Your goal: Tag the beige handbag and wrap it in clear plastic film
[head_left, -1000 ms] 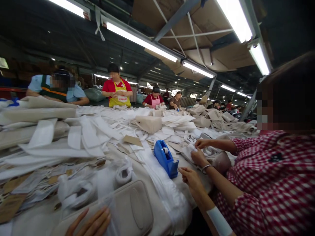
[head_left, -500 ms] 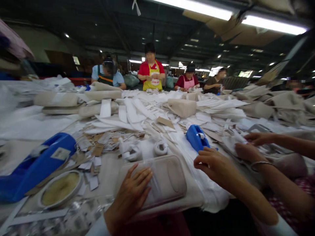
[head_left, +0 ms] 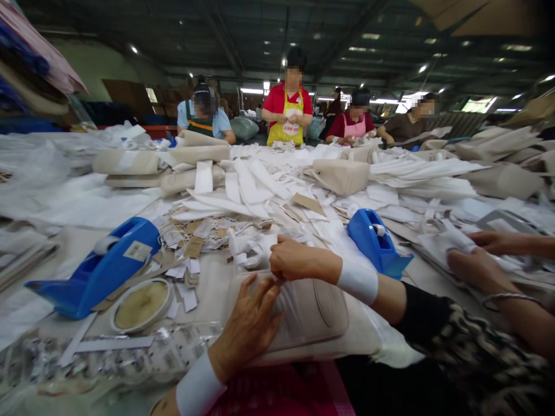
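Observation:
A beige padded case in a clear plastic wrap (head_left: 318, 315) lies at the near table edge. My left hand (head_left: 249, 326) rests flat on its left end, fingers spread. My right hand (head_left: 297, 261) reaches across from the right, fingers closed at the case's top left edge, just above my left fingertips; what it pinches is too small to name. White bundled straps (head_left: 247, 251) lie just behind it.
A blue tape dispenser (head_left: 97, 271) and a round dish (head_left: 141, 303) sit at the left, another blue dispenser (head_left: 375, 242) at the right. A neighbour's hands (head_left: 472, 254) work at the right. Heaps of white strips and beige cases cover the table (head_left: 87, 208); several people stand behind.
The view swung left and down. My right hand moved left from the right-hand dispenser to the case's top edge. My left hand stayed flat on the case.

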`<state>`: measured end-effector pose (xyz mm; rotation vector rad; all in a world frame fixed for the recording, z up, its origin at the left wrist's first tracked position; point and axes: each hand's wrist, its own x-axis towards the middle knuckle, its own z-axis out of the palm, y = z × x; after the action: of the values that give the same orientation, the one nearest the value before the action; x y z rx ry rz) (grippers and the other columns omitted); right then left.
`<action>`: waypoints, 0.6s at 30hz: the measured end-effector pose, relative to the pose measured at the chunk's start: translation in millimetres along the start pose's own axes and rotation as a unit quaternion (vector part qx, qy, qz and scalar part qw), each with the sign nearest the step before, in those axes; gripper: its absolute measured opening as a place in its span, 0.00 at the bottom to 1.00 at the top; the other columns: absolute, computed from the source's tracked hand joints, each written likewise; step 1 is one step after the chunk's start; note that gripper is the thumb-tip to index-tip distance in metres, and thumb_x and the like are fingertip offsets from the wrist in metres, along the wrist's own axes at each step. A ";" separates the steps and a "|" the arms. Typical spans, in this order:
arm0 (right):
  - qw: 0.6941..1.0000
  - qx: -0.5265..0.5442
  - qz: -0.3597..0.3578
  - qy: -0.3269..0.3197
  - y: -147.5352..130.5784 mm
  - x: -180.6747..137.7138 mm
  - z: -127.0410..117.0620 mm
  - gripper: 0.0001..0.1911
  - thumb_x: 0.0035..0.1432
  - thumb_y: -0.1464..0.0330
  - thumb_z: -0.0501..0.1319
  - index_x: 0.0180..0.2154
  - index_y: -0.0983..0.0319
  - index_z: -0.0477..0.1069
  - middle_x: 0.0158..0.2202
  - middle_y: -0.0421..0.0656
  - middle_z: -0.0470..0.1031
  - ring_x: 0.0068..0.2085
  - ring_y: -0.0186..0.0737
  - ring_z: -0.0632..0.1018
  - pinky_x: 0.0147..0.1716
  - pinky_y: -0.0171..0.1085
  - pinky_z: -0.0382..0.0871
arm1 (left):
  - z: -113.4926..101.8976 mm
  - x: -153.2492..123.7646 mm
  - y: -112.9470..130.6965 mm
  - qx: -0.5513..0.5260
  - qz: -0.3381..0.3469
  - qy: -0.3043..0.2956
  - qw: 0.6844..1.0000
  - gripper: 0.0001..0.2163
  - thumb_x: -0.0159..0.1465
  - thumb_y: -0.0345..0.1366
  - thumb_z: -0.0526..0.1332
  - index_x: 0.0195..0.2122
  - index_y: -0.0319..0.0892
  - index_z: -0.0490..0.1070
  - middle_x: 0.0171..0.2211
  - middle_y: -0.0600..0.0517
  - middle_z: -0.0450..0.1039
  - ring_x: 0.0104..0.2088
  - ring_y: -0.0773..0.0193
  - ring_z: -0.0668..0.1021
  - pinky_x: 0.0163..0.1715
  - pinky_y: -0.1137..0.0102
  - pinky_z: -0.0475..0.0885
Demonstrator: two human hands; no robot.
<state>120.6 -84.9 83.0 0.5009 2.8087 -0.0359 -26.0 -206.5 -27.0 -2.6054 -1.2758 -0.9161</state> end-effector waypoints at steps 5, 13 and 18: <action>0.999 -0.039 -0.019 0.012 -1.1 3.2 2.5 0.08 0.57 0.74 0.60 0.30 0.63 0.78 0.27 0.46 0.77 0.33 0.43 0.74 0.42 0.44 0.53 | -2.9 2.5 -1.2 -0.002 0.015 -0.021 1.000 0.22 0.66 0.31 0.57 0.62 0.40 0.61 0.56 0.41 0.67 0.58 0.51 0.67 0.60 0.47 0.58; 0.997 -0.069 0.001 0.047 -13.8 -0.5 6.3 0.10 0.60 0.74 0.58 0.30 0.66 0.77 0.27 0.48 0.77 0.35 0.46 0.75 0.52 0.47 0.54 | -4.0 1.3 -1.5 -0.015 0.003 -0.043 0.999 0.17 0.68 0.34 0.55 0.58 0.41 0.67 0.57 0.41 0.68 0.61 0.53 0.66 0.61 0.46 0.54; 0.987 -0.121 0.033 0.101 -18.6 -1.8 9.0 0.11 0.64 0.75 0.54 0.39 0.67 0.76 0.32 0.46 0.77 0.39 0.49 0.75 0.62 0.50 0.40 | -2.5 1.3 -2.1 -0.009 0.002 -0.054 0.998 0.18 0.69 0.34 0.54 0.59 0.40 0.66 0.58 0.40 0.68 0.62 0.55 0.66 0.62 0.47 0.52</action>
<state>118.4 -103.7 74.5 0.5652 2.9334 0.3869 -28.1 -205.1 -24.6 -2.7046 -1.2910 -0.7984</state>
